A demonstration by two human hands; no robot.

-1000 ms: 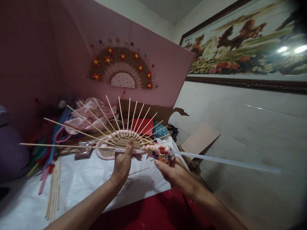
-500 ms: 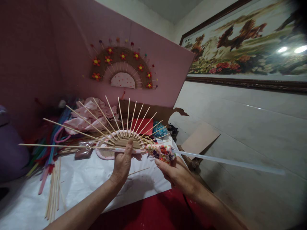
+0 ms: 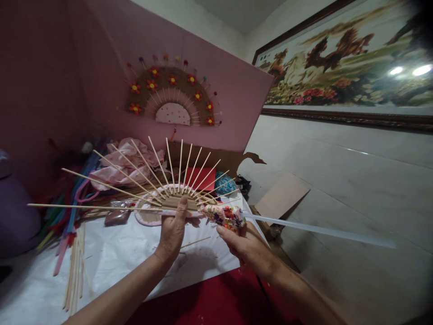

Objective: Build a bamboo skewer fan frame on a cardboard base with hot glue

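My left hand (image 3: 173, 232) grips the half-round stick fan (image 3: 169, 202), thumb on its cardboard, over the bench (image 3: 128, 257). My right hand (image 3: 248, 243) is closed around the floral-covered tool (image 3: 225, 216) at the fan's right end. The translucent rod (image 3: 321, 230) projects rightward, its far end slightly nearer the fan than half a second ago. Both grips are unchanged; I judge that work continues at this end. Tip contact is too small to confirm.

The left grip (image 3: 172, 232) and right grip (image 3: 248, 243) are bare human hands, with slim wrists (image 3: 163, 256) and bare, tapering forearms (image 3: 126, 285).
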